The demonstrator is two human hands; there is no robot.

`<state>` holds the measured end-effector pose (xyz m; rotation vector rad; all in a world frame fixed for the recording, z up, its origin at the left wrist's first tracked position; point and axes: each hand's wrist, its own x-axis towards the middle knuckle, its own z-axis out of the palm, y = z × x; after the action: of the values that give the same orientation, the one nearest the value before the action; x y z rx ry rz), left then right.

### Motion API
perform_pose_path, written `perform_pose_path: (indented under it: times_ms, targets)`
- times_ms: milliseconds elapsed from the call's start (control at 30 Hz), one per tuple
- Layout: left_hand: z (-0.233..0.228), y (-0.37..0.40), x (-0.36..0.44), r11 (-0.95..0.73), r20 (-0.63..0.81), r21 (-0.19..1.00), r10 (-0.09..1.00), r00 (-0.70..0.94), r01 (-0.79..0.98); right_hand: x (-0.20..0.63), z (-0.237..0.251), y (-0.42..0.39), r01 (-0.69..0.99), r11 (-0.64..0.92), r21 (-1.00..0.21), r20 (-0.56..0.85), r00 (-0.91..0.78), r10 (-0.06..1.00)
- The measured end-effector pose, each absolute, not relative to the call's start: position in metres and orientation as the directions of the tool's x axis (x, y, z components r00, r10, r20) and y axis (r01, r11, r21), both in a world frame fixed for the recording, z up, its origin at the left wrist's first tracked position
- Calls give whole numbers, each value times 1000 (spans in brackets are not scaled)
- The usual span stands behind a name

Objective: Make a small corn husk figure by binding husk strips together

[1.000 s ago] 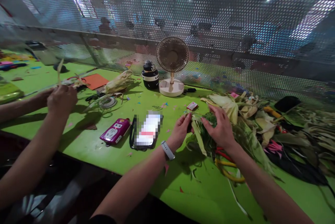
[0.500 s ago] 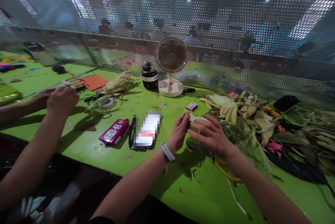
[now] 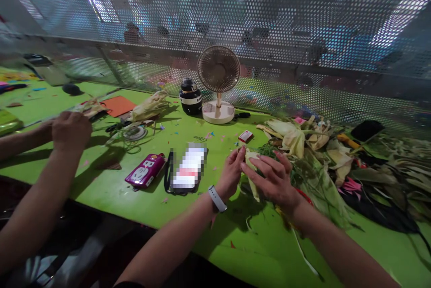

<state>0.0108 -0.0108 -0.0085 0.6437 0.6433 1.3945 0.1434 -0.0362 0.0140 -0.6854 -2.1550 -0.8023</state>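
Over the green table, a pale green corn husk hangs down between my two hands. My left hand pinches its upper edge between thumb and fingers. Bent over the husk from the other side, my right hand has its fingertips against it; part of the grip is hidden behind the fingers. Feathery green sprigs lie just behind my right hand. To the right spreads a heap of dried husks and leaves. A small red and white box sits just beyond my left hand.
A phone and a purple power socket lie left of my hands. A fan and a black bottle stand at the back before a perforated metal screen. A co-worker's hands work at the left.
The husk now hangs lower and shows more of its length between my hands. My right hand's fingers have spread and shifted on it. The co-worker's hands have moved slightly left in view.
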Motion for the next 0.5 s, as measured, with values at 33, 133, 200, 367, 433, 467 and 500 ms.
perform_pose_path:
  times_ms: [33, 133, 200, 367, 433, 467, 500]
  targets:
    - [-8, -11, 11, 64, -34, 738, 998, 59, -672, 140, 12, -39, 687, 645, 334, 773, -592, 230]
    - [-7, -11, 11, 94, -58, 720, 995, 76, -687, 135, 7, -41, 642, 677, 359, 723, -650, 233]
    - [-6, -10, 9, 139, -87, 683, 990, 109, -717, 135, 5, -37, 572, 738, 360, 695, -692, 197]
    - [-7, -7, 4, 218, -129, 606, 976, 176, -765, 140, 8, -25, 433, 841, 324, 672, -731, 117]
    - [-7, -5, 3, 191, -119, 623, 982, 149, -759, 142, 12, -26, 398, 862, 315, 656, -747, 104]
    - [-7, -4, 4, 162, -105, 642, 987, 124, -750, 144, 14, -26, 413, 862, 294, 673, -730, 120]
    - [-7, -4, 4, 127, -86, 668, 992, 93, -733, 145, 16, -27, 459, 853, 248, 715, -681, 159]
